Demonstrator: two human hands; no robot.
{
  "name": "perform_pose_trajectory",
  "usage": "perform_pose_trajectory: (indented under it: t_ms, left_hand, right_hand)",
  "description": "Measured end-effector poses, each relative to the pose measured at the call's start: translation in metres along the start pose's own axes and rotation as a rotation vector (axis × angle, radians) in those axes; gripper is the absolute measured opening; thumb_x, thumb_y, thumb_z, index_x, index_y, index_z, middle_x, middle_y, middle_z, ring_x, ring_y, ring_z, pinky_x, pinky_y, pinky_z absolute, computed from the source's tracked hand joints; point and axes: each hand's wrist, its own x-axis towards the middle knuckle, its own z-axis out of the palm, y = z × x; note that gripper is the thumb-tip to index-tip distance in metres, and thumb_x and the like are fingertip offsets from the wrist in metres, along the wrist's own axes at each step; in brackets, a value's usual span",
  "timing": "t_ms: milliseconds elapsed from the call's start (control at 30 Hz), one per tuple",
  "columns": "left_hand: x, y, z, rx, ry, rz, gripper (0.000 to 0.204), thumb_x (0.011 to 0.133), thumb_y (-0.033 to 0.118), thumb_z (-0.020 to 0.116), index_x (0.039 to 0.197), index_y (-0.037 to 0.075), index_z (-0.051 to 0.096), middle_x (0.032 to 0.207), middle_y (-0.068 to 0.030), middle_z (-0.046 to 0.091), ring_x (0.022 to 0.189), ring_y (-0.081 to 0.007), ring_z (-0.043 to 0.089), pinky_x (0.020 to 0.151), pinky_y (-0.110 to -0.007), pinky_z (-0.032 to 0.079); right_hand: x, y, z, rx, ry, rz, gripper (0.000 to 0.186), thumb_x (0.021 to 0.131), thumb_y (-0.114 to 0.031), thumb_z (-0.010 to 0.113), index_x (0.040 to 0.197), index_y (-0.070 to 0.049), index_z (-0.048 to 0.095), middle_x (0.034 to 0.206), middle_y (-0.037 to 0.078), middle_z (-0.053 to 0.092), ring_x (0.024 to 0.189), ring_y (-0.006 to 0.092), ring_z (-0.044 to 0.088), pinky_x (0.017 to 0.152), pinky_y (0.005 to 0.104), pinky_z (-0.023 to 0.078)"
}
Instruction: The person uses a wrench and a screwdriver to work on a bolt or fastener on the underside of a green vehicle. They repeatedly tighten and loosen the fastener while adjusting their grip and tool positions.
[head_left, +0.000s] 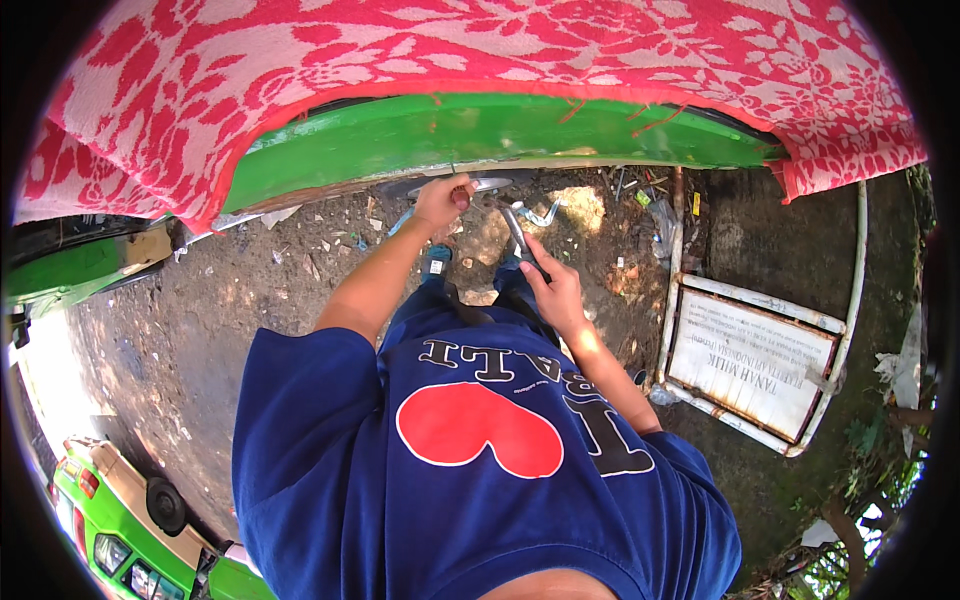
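My left hand (437,206) is closed around a tool with a rounded reddish-brown handle end (461,199). A thin shaft seems to run from it toward the lower edge of the green vehicle panel (500,130); the exact kind of tool cannot be made out. To its right, my right hand (556,291) grips the dark handle of a metal-shafted hammer (515,232), tilted up and left toward my left hand. The hammer's head end lies a little right of the reddish handle, apparently apart from it. Below the panel, part of a wheel (490,185) shows.
A red-and-white floral blanket (400,45) drapes over the green vehicle. At right, a rusty white metal frame holds a sign board (750,350). Litter, including clear plastic (662,225), lies on the dirt ground (270,300). Another green vehicle (130,530) stands at lower left.
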Motion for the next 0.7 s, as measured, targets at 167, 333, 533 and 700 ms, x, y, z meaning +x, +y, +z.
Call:
perform_pose_trajectory:
  t_ms: [167, 333, 533, 700]
  left_hand:
    - [-0.001, 0.003, 0.001, -0.058, 0.056, 0.008, 0.02, 0.092, 0.031, 0.066, 0.081, 0.015, 0.061, 0.077, -0.0102, 0.066, 0.076, -0.0373, 0.064, 0.063, -0.043, 0.048]
    - [0.001, 0.002, -0.001, 0.009, 0.043, 0.013, 0.019, 0.092, 0.032, 0.067, 0.083, 0.016, 0.062, 0.078, -0.0088, 0.068, 0.077, -0.0368, 0.064, 0.063, -0.043, 0.049]
    - [0.005, -0.005, 0.003, -0.079, 0.048, 0.017, 0.023, 0.095, 0.03, 0.065, 0.085, 0.01, 0.059, 0.071, -0.0162, 0.058, 0.069, -0.0395, 0.058, 0.062, -0.043, 0.047]
    - [-0.005, -0.047, 0.014, 0.01, 0.031, -0.074, 0.022, 0.094, 0.035, 0.064, 0.084, 0.016, 0.062, 0.078, -0.0093, 0.068, 0.079, -0.0371, 0.066, 0.067, -0.046, 0.049]
  right_hand:
    - [0.0, 0.0, 0.003, -0.013, 0.049, -0.088, 0.043, 0.092, -0.01, 0.069, 0.134, -0.006, 0.061, 0.109, 0.024, 0.07, 0.1, 0.033, 0.071, 0.084, 0.0348, 0.053]
    - [0.002, -0.001, 0.002, -0.004, 0.021, -0.051, 0.043, 0.093, -0.008, 0.067, 0.135, -0.005, 0.06, 0.12, 0.022, 0.068, 0.113, 0.0251, 0.068, 0.094, 0.0315, 0.05]
    - [0.003, 0.006, 0.009, -0.154, 0.042, -0.242, 0.046, 0.09, -0.01, 0.069, 0.135, -0.014, 0.062, 0.095, 0.02, 0.07, 0.08, 0.0364, 0.068, 0.072, 0.0402, 0.053]
    - [0.019, 0.031, 0.022, -0.262, -0.032, -0.135, 0.046, 0.09, -0.013, 0.069, 0.135, -0.018, 0.062, 0.085, 0.019, 0.068, 0.074, 0.0378, 0.066, 0.065, 0.0417, 0.052]
